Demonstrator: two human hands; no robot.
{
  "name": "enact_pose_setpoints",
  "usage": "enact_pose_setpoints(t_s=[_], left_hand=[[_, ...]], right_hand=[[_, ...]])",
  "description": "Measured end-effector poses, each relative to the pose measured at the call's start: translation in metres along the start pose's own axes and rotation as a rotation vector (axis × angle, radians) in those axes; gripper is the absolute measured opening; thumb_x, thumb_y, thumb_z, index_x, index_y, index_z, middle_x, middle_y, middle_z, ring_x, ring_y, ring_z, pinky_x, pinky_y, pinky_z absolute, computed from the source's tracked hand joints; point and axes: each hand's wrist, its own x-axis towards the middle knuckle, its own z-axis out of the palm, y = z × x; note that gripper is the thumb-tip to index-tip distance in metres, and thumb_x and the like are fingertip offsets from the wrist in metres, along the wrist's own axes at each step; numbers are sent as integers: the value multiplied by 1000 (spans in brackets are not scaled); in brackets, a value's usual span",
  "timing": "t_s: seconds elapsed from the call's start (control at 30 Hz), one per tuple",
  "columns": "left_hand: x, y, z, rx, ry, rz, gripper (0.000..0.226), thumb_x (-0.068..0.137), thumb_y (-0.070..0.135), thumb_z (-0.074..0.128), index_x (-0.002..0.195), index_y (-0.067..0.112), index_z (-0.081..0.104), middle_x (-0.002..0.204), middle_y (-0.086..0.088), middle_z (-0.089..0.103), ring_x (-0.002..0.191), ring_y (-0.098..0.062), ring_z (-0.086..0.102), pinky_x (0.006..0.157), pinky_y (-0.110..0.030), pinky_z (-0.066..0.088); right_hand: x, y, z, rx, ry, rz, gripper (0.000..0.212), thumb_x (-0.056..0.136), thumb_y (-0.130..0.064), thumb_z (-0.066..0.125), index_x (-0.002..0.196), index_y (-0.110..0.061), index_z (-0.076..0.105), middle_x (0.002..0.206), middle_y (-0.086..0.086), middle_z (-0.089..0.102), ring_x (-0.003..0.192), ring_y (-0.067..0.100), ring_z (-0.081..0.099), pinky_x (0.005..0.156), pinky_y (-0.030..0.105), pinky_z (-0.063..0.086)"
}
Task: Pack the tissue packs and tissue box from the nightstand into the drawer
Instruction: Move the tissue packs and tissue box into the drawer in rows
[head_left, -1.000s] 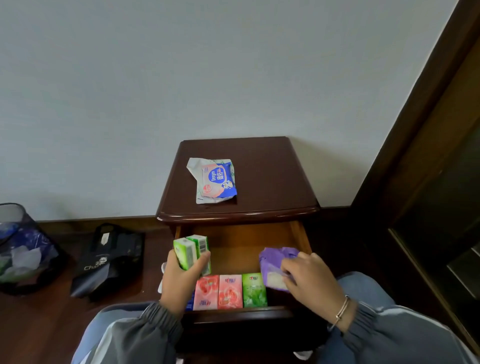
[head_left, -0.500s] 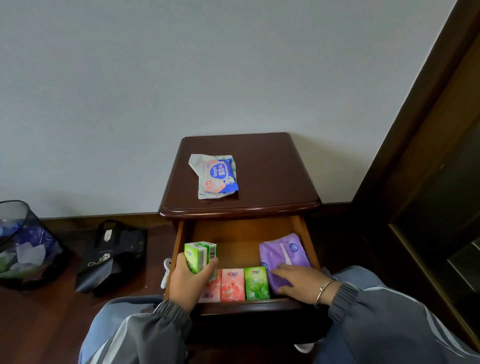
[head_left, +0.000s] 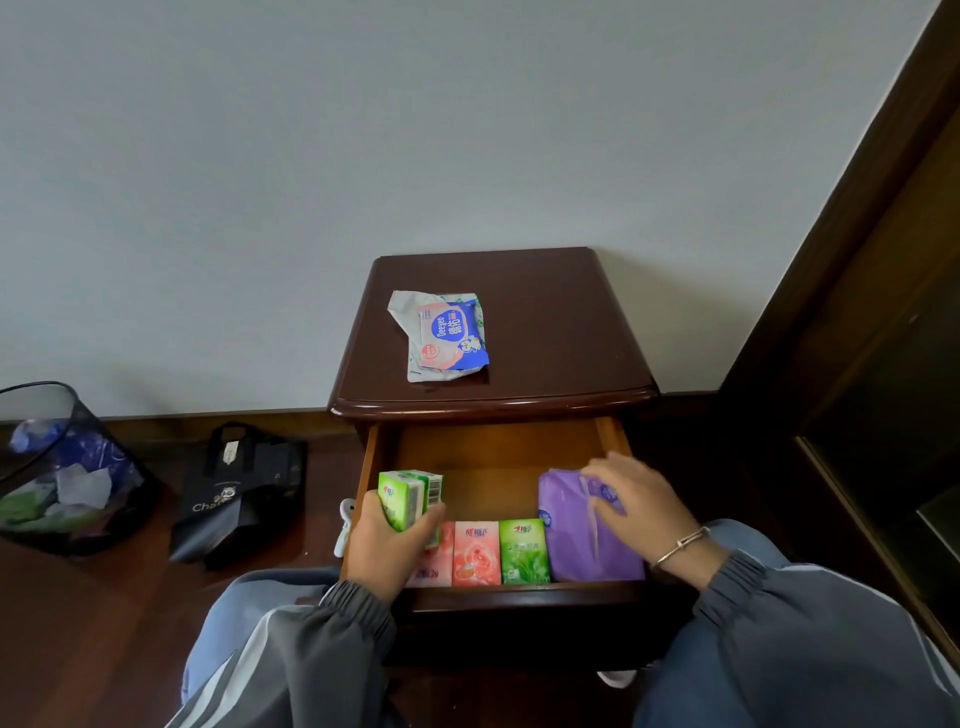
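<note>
The nightstand (head_left: 550, 332) stands against the wall with its drawer (head_left: 488, 452) pulled open. My left hand (head_left: 384, 545) grips two green tissue packs (head_left: 408, 499) above the drawer's left front corner. Along the drawer's front lie pink tissue packs (head_left: 475, 553) and a green pack (head_left: 523, 551). A purple tissue pack (head_left: 582, 540) lies flat at the right of the drawer. My right hand (head_left: 636, 506) hovers over it with fingers spread, slightly blurred. A blue and pink wet-wipe pack (head_left: 447, 335) lies on the nightstand top.
A black mesh wastebasket (head_left: 57, 467) with paper stands at the far left. A black tote bag (head_left: 239, 493) leans on the floor beside the nightstand. A small white object (head_left: 345, 525) lies by the drawer's left side. Dark wooden furniture (head_left: 872, 312) rises at the right.
My right hand laid the purple pack flat in the drawer's right side, pressed it, and now lifts off toward the back. My left hand with the green packs has barely moved.
</note>
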Motion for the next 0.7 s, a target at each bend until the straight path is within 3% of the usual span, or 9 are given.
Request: enact_pose_setpoints(t_s=[0.07, 0.2, 0.3, 0.4, 0.5, 0.6, 0.7], left_hand=[[1, 1, -1, 7, 14, 3, 44, 71, 43, 79, 93, 19, 50, 89, 0, 66, 74, -9, 64, 55, -20, 45], [11, 10, -7, 78, 87, 52, 43, 71, 44, 79, 88, 21, 46, 85, -1, 63, 75, -17, 64, 65, -36, 55], [30, 24, -15, 226, 47, 105, 42, 73, 43, 78, 88, 23, 44, 83, 4, 61, 74, -14, 63, 65, -36, 56], [49, 37, -15, 449, -15, 73, 47, 74, 47, 75, 95, 20, 43, 87, 3, 58, 75, -14, 62, 65, -33, 55], [58, 41, 0, 575, -16, -6, 52, 73, 51, 72, 96, 19, 38, 90, 2, 55, 78, -20, 59, 66, -33, 48], [65, 39, 19, 625, -34, -119, 56, 74, 50, 70, 102, 18, 33, 95, -2, 58, 93, -27, 64, 85, -42, 50], [69, 28, 31, 697, -81, -242, 78, 76, 50, 69, 130, 13, 27, 111, -7, 63, 106, -28, 63, 101, -48, 44]], right_hand=[[9, 12, -4, -55, 87, 123, 51, 89, -27, 58, 137, -16, 44, 147, 6, 40, 141, 25, 27, 112, 38, 29], [27, 24, 2, 137, -44, 417, 75, 93, -30, 53, 149, -4, 10, 156, 17, 14, 145, 30, 15, 116, 36, 18], [38, 18, 11, 309, -110, 477, 66, 98, -23, 43, 149, -3, 5, 156, 17, 15, 142, 31, 24, 113, 35, 25], [43, 15, 17, 305, -69, 528, 62, 99, -15, 39, 149, -5, 5, 150, 21, 29, 131, 35, 42, 103, 38, 38], [43, 17, 22, 226, -107, 537, 75, 93, -1, 43, 149, -8, -5, 151, 20, 25, 128, 36, 43, 104, 43, 37], [42, 17, 24, 169, -146, 568, 86, 88, 5, 46, 149, -13, -12, 155, 15, 17, 130, 36, 41, 106, 45, 35], [43, 17, 25, 120, -155, 575, 87, 88, 3, 47, 148, -14, -14, 154, 14, 18, 124, 36, 47, 102, 45, 39]])
